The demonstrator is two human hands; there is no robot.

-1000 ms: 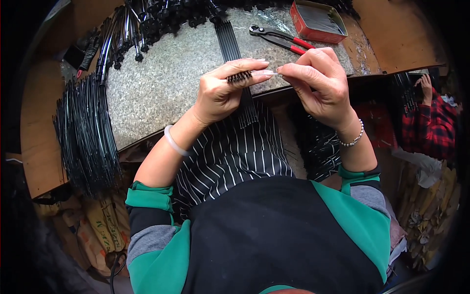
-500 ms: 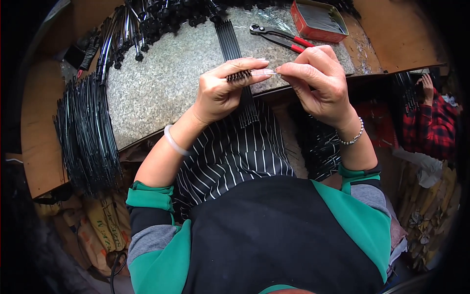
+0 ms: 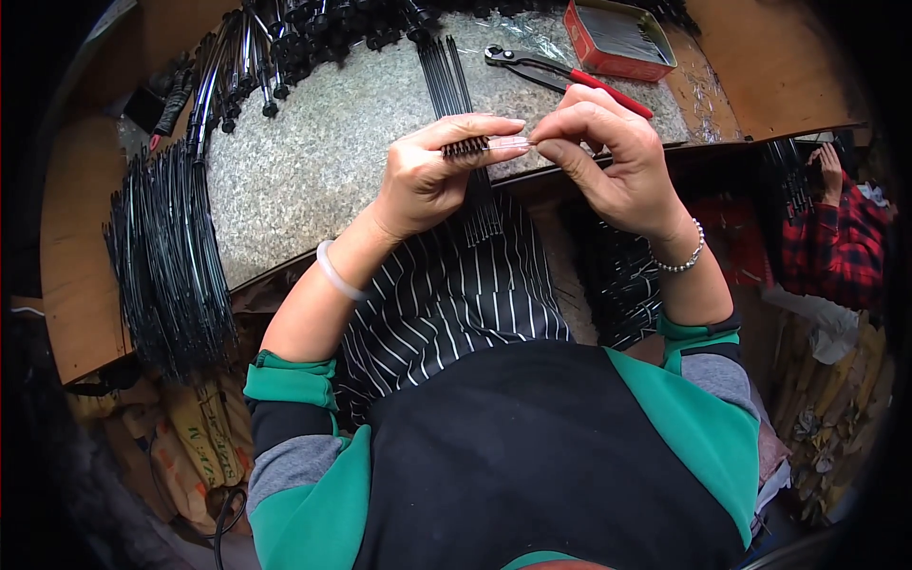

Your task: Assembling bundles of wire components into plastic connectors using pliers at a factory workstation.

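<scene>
Above the table's front edge, my left hand [image 3: 426, 179] is closed on a short, black ribbed piece [image 3: 464, 149], like a coil or a row of small rings. Thin metal wires [image 3: 508, 143] stick out of it along my fingers. Their tips meet the pinched thumb and forefinger of my right hand [image 3: 613, 161]; what exactly lies in that pinch is too small to make out. Under my left hand runs a flat row of thin black rods [image 3: 442, 81], its near ends hanging past the edge over my striped apron [image 3: 456, 304]. My left palm hides the middle of the rods.
Pincers with red handles [image 3: 617, 93] lie beyond my right hand, beside a red box [image 3: 622, 62] of thin pins. Bundles of black rods [image 3: 171, 256] hang over the left edge. Black-ended rods [image 3: 285, 38] crowd the far side. A person in a checked sleeve [image 3: 836, 242] sits right.
My right hand has shifted slightly, its thumb now stretched toward the wire tips. One black rod in the row has spread apart to the right at its far end. My left hand stays nearly still.
</scene>
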